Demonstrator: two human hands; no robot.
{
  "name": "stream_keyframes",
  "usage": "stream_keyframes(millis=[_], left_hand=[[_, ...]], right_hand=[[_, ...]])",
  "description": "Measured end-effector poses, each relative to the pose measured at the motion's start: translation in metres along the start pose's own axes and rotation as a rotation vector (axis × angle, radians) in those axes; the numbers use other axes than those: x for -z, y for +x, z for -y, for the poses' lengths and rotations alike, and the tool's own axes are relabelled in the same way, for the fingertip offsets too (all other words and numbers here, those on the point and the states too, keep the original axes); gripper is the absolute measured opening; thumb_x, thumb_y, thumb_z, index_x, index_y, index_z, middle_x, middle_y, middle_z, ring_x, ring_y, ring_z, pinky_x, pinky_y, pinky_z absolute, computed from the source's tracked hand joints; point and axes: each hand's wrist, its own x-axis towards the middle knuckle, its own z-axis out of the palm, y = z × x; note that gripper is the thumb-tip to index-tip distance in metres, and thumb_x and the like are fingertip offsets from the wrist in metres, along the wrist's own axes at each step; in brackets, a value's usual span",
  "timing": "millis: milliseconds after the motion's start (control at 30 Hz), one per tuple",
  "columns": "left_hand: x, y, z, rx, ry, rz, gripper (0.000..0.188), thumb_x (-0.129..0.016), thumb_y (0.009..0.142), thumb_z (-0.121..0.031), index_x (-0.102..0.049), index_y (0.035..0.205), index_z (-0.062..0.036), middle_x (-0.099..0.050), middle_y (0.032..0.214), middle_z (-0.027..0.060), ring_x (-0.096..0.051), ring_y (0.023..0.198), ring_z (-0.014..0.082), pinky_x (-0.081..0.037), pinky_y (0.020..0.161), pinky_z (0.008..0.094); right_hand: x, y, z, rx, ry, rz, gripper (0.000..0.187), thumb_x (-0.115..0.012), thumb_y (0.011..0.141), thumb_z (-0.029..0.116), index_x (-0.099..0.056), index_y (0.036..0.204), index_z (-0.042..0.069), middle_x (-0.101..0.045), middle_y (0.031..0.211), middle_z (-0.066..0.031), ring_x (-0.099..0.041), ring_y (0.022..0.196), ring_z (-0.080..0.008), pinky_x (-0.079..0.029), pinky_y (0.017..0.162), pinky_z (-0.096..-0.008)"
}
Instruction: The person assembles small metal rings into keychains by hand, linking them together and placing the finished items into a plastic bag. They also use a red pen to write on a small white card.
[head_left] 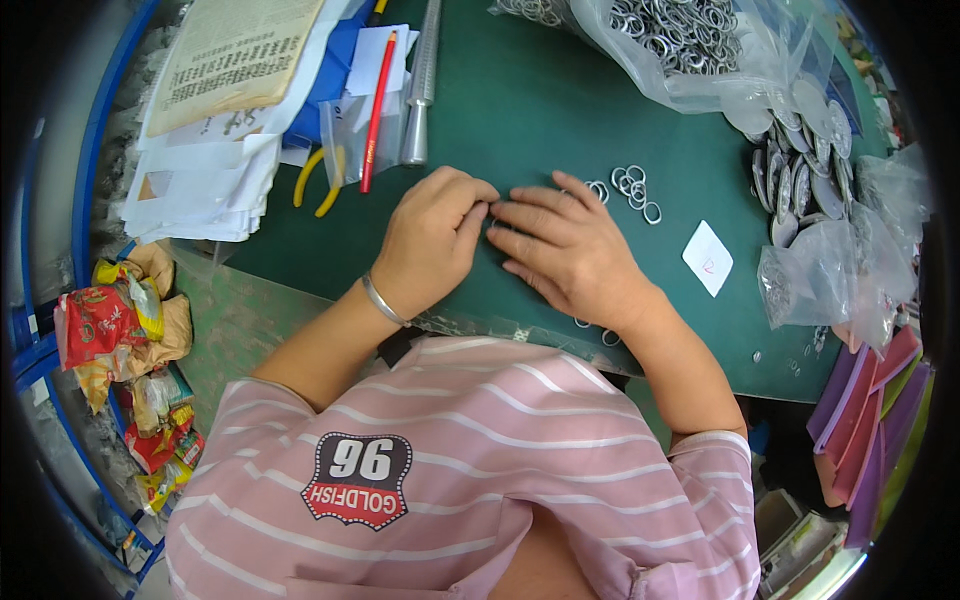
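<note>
On the green tabletop [520, 120], my left hand [430, 240] is closed, thumb and forefinger pressed together in a pinch. Whatever is between those fingertips is too small to make out. Beside it, my right hand [575, 250] lies palm down with its fingers spread, their tips close to the left fingertips. A few small silver metal rings [630, 185] are grouped just beyond the right hand, and others peep out by its knuckles. Near the table's front edge, another metal ring [611, 338] lies next to my right wrist. A metal bangle [383, 300] circles my left wrist.
Far right are a clear bag of metal rings [680, 45] and a heap of metal discs [805, 165]. A white paper diamond [707, 258] lies nearer. To the left are a red pencil [377, 115], a tapered metal rod [420, 90], yellow-handled pliers [322, 180] and stacked papers [205, 185].
</note>
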Motion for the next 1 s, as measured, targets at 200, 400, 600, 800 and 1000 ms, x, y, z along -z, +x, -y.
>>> stream_keyframes(millis=[200, 400, 600, 800, 1000], left_hand=[[0.001, -0.002, -0.006, 0.028, -0.066, 0.020, 0.012, -0.061, 0.082, 0.005, -0.064, 0.094, 0.0004, -0.059, 0.087, 0.0094, -0.059, 0.069, 0.0172, -0.046, 0.060, 0.0256], [0.009, -0.005, -0.009, 0.074, -0.066, 0.006, 0.011, -0.062, 0.083, 0.005, -0.064, 0.093, 0.0007, -0.059, 0.087, 0.0072, -0.054, 0.066, 0.0111, -0.044, 0.059, 0.0221], [-0.006, 0.004, -0.020, 0.006, -0.141, 0.071, 0.011, -0.063, 0.083, 0.004, -0.064, 0.093, 0.0005, -0.060, 0.087, 0.0062, -0.053, 0.065, 0.0103, -0.043, 0.058, 0.0215], [-0.005, 0.006, -0.032, -0.044, -0.157, 0.083, 0.011, -0.066, 0.081, 0.004, -0.065, 0.092, 0.0004, -0.060, 0.086, 0.0066, -0.054, 0.066, 0.0112, -0.044, 0.057, 0.0222], [0.055, 0.028, -0.069, -0.321, -0.566, 0.154, 0.016, -0.069, 0.073, -0.014, -0.066, 0.084, -0.0022, -0.059, 0.074, 0.0053, -0.053, 0.063, 0.0140, -0.038, 0.051, 0.0274]], right_hand=[[0.013, -0.018, -0.011, -0.058, -0.045, 0.009, 0.026, -0.069, 0.071, 0.004, -0.067, 0.097, 0.005, -0.063, 0.110, -0.0098, -0.058, 0.108, -0.0270, -0.041, 0.101, -0.0472], [0.096, -0.087, -0.039, -0.643, -0.138, -0.252, 0.020, -0.069, 0.076, 0.000, -0.064, 0.095, -0.001, -0.063, 0.100, -0.0157, -0.062, 0.088, -0.0323, -0.050, 0.080, -0.0357], [0.116, -0.137, -0.033, -0.989, -0.236, -0.131, 0.032, -0.073, 0.071, 0.001, -0.059, 0.100, -0.001, -0.060, 0.092, -0.0153, -0.061, 0.086, -0.0310, -0.049, 0.077, -0.0369], [0.112, -0.124, -0.033, -1.034, -0.083, -0.072, 0.036, -0.073, 0.069, -0.001, -0.059, 0.102, 0.000, -0.060, 0.091, -0.0157, -0.061, 0.084, -0.0313, -0.049, 0.075, -0.0388], [0.113, -0.131, -0.035, -0.913, -0.327, -0.038, 0.034, -0.074, 0.065, -0.001, -0.059, 0.096, 0.001, -0.061, 0.092, -0.0155, -0.059, 0.086, -0.0350, -0.047, 0.076, -0.0413]])
